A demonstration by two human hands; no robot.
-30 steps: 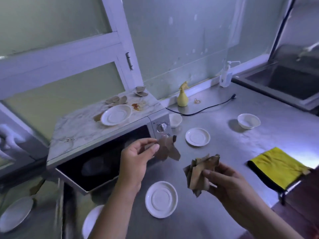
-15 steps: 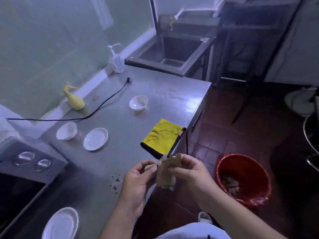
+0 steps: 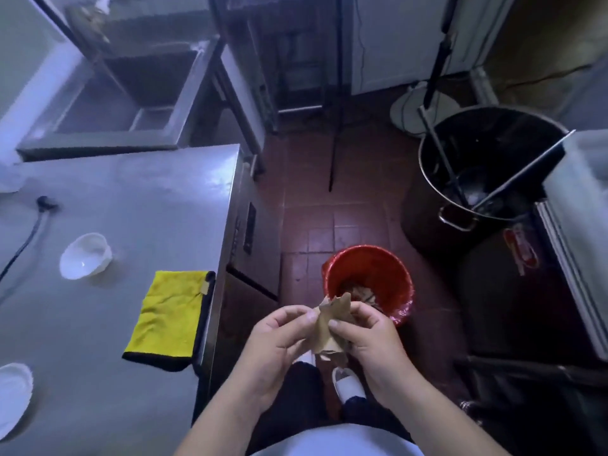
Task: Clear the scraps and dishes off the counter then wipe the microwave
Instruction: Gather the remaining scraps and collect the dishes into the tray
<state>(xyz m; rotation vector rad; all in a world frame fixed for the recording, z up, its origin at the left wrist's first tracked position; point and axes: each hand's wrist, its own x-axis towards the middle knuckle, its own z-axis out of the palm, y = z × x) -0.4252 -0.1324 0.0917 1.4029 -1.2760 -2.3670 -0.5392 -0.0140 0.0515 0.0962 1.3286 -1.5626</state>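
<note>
Holding scraps (image 3: 329,320) near bucket (image 3: 368,274)

Pinches the brown scraps between left hand (image 3: 279,337) and right hand (image 3: 365,337), fingers of both curled onto them, above the floor, off the table (image 3: 131,199) edge and just short of the red bucket. Stands beside the table with yellow cloth (image 3: 171,314), bowl (image 3: 86,256) and plate (image 3: 13,390) lying on it

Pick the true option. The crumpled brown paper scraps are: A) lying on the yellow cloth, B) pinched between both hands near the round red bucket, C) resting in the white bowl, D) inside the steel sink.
B: the left hand and right hand both pinch the crumpled brown paper scraps close to the round red bucket.
</note>
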